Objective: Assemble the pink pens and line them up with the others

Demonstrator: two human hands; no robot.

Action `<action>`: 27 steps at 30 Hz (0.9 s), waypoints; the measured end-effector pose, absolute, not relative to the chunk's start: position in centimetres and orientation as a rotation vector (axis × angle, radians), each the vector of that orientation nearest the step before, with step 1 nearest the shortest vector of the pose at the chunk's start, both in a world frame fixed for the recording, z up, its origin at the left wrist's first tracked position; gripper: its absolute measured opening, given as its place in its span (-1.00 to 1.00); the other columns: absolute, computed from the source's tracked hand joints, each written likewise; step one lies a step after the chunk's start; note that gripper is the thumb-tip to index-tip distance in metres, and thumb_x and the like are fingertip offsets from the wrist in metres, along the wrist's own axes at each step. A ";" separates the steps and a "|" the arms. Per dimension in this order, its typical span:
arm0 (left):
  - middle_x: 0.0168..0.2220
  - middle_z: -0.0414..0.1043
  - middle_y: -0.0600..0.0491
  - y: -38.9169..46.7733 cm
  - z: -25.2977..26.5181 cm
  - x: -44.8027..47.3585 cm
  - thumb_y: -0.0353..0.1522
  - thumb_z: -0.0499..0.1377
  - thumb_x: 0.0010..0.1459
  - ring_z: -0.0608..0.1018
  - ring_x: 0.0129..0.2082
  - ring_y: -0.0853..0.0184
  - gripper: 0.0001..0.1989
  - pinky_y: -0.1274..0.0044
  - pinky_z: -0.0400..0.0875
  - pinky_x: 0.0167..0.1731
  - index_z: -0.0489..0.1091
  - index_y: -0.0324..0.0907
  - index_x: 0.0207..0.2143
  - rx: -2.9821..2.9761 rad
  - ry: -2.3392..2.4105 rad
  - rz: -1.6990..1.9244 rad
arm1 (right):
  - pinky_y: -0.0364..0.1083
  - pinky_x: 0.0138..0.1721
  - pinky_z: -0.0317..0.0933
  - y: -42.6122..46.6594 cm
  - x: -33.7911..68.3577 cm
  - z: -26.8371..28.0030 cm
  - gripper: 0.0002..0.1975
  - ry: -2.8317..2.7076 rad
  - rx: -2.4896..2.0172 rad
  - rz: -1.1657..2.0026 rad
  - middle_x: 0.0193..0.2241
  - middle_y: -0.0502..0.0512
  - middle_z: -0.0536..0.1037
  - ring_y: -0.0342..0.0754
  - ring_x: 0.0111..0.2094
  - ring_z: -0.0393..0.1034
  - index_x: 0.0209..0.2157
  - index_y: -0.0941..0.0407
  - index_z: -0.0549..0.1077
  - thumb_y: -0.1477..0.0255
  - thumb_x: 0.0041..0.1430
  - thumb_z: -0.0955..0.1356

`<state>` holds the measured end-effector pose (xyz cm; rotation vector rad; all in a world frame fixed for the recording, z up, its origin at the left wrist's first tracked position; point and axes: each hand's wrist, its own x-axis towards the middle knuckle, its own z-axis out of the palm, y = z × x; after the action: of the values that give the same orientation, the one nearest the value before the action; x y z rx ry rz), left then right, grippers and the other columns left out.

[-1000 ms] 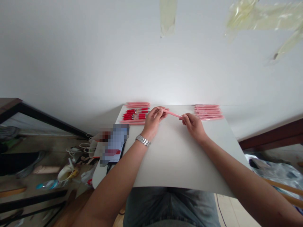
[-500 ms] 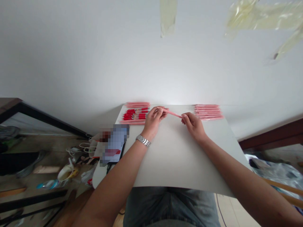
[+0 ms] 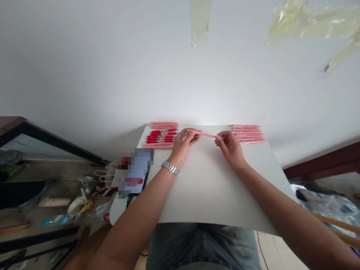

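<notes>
A slim pink pen is held nearly level above the white table, spanning the gap between both hands. Around its left end are the closed fingers of my left hand. My right hand pinches the right end between thumb and fingers; a shiny, clear bit shows at that tip, too small to make out. Just left of my left hand lie several red pens, partly hidden by it. Beyond my right hand is a row of pink pens, lying side by side with glossy highlights.
More pink pens lie at the table's back left, against the wall. A phone, blurred out, rests at the left edge of the white table. Cables and a cup are on the left below; plastic bags lie right.
The pen's right end has risen slightly, so it lies more level. My right hand has shifted its fingers at that end. My left hand has hardly moved.
</notes>
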<state>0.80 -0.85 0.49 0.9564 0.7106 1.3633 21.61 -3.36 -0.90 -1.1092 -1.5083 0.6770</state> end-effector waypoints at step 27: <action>-0.30 0.63 -0.09 -2.7 1.9 0.3 -0.09 0.34 0.21 0.64 -0.29 0.25 -0.65 0.45 0.44 -0.26 0.56 -0.17 -0.14 1.406 0.652 0.795 | -0.06 -0.36 0.29 -3.4 22.1 -0.4 -0.67 -1.342 -1.046 0.910 -0.51 -0.06 0.43 -0.10 -0.47 0.36 -0.27 0.03 0.37 0.05 0.33 0.37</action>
<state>0.27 -2.72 1.93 1.4057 0.6522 0.7950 22.05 -3.43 -0.44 -1.0465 -1.3416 0.9098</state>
